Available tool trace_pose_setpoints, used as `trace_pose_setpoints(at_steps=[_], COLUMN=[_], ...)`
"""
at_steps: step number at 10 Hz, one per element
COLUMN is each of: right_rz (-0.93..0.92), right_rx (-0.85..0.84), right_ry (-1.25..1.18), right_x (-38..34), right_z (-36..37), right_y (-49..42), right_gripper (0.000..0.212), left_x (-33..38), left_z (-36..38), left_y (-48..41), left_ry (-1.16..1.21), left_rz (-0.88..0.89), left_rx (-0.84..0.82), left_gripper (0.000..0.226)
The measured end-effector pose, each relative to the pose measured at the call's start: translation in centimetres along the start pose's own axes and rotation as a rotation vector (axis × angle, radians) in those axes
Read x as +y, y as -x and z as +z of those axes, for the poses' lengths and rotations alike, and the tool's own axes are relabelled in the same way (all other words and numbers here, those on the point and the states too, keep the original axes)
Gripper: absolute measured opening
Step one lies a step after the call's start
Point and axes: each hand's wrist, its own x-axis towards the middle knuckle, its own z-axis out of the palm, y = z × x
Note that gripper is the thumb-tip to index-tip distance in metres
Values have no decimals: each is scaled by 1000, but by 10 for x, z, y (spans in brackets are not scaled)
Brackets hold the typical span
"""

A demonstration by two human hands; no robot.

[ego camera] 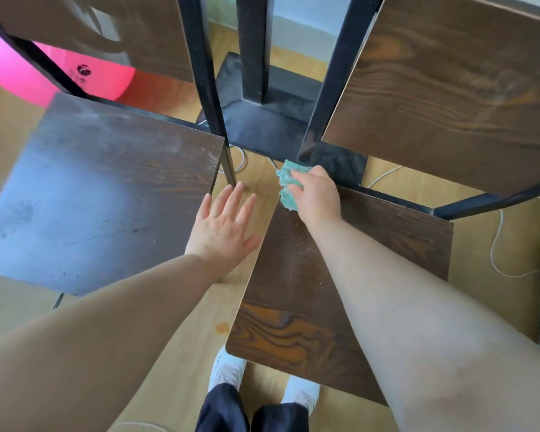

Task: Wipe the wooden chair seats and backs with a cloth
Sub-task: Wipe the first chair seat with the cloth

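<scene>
at the seat's (296, 285) far corner, cloth (288, 186) bunched under right hand (317, 196) fingers (left hand (223, 227) flat)

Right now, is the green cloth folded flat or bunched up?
Bunched up. The cloth is crumpled in the right hand, at the back corner of the seat.

Grip: right hand (317, 198) pinching cloth (289, 187), on far left corner of right seat (340, 275).
Right back (449, 88): behind grip, rising to the right.
Left hand (225, 226): left of grip, slightly nearer, over gap between seats, apart from cloth.
Left seat (106, 194): left of grip, beyond left hand.
Left back (106, 26): behind left seat.
Table base (278, 120): on floor, directly behind grip, between both backs.
Cord (496, 244): on floor, right of grip.
</scene>
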Motion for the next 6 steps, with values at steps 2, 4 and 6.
trace_pose_setpoints(at_steps=[2,4,6], right_rz=[18,22,-232], right_rx=[-82,-151,-309], right_ry=[57,-74,64], right_x=[5,9,12], right_z=[8,23,43], right_y=[-4,43,131], right_gripper=[43,27,35], left_x=[-5,-2,2], left_z=[12,20,30], left_y=[10,35,82], left_ry=[20,54,83], left_rz=[-3,-10,-29], left_rx=[-42,-76,-121], left_gripper=[74,74,66])
